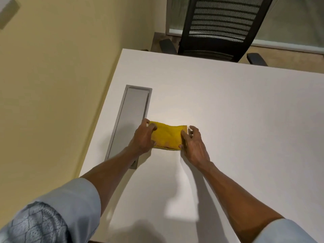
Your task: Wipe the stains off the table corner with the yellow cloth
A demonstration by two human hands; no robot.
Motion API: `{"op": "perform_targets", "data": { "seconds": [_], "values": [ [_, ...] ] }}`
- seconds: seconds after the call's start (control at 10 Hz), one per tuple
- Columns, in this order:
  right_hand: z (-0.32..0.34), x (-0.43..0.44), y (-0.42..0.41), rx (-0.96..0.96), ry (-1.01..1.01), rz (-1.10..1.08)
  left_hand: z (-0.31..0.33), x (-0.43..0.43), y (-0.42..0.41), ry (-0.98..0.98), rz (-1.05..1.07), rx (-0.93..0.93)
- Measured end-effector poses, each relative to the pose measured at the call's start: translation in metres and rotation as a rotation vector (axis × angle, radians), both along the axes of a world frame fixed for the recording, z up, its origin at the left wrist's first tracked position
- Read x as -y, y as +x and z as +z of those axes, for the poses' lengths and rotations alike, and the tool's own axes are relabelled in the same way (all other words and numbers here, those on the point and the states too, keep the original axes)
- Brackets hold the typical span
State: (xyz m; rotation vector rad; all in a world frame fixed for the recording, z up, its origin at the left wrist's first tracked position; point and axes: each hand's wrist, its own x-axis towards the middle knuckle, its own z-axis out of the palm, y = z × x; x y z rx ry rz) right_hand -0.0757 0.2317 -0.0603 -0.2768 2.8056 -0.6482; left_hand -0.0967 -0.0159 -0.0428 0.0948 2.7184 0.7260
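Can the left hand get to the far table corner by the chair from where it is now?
Probably yes: the white table between the left hand and that corner looks bare, though it means a long forward stretch, taking the yellow cloth along.

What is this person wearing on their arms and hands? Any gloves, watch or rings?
Both hands are bare: no gloves, and no watch or ring visible on the left hand or right hand. The forearms are uncovered. The light blue-grey sleeves are pushed up towards the elbows, and the left one shows a diamond-patterned inner fabric.
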Motion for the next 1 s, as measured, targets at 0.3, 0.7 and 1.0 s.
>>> {"op": "perform_targets", "data": {
  "seconds": [0.3,0.7,1.0],
  "values": [
    [0.002,0.017,0.017,-0.078,0.044,0.168,-0.017,0.005,0.004,-0.212,-0.440,-0.179],
    [-0.006,0.002,0.011,0.047,0.007,0.225,-0.040,0.010,0.017,-0.414,-0.494,-0.021],
    [0.053,-0.024,0.052,-0.068,0.141,0.088,0.006,-0.007,0.041,-0.329,-0.395,-0.129]
  ]
}}
